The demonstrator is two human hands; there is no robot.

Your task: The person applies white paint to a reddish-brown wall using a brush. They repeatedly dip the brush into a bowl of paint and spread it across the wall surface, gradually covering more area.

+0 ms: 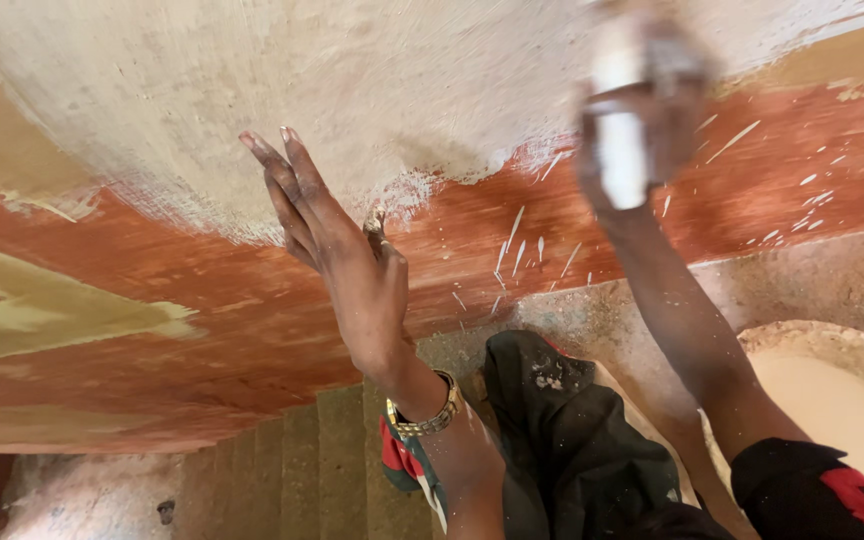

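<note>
- Right hand [642, 110] is raised against the wall and closed round a blurred tool [620, 150], pale and metallic-looking, with a flat whitish part hanging below the fist; motion blur hides its exact kind, though it reads as a scraper or small trowel-like blade.
- Left hand [337, 245] is open, fingers [272, 165] stretched and pressed flat on the wall [252, 300] at the lower edge of the pale coat, holding nothing; a gold-coloured bracelet [430, 415] sits on that wrist.
- Judging by the single-handed grip held high, the tool is probably light and stiff. A full fist round the handle end, as now, looks like the sensible hold, keeping the blade free to meet the surface.
- Any wet paste on the handle would likely make it slippery, so a firm wrap seems wise; whether there is paste on it cannot be told.
- Wall coat [352, 80]: a cream, slightly rough layer covers the upper area, feathering into dry-looking streaks where it meets the reddish-brown surface below. It is probably soft while fresh and easily marked by fingertips.
- White flecks [512, 250] are scattered on the red-brown band between the two hands and further right.
- Yellowish patches [52, 320] show on the wall at the left.
- Below, a round basin [842, 345] with pale beige contents sits at the lower right, near the right forearm; steps [332, 460] descend beneath the left arm.
</note>
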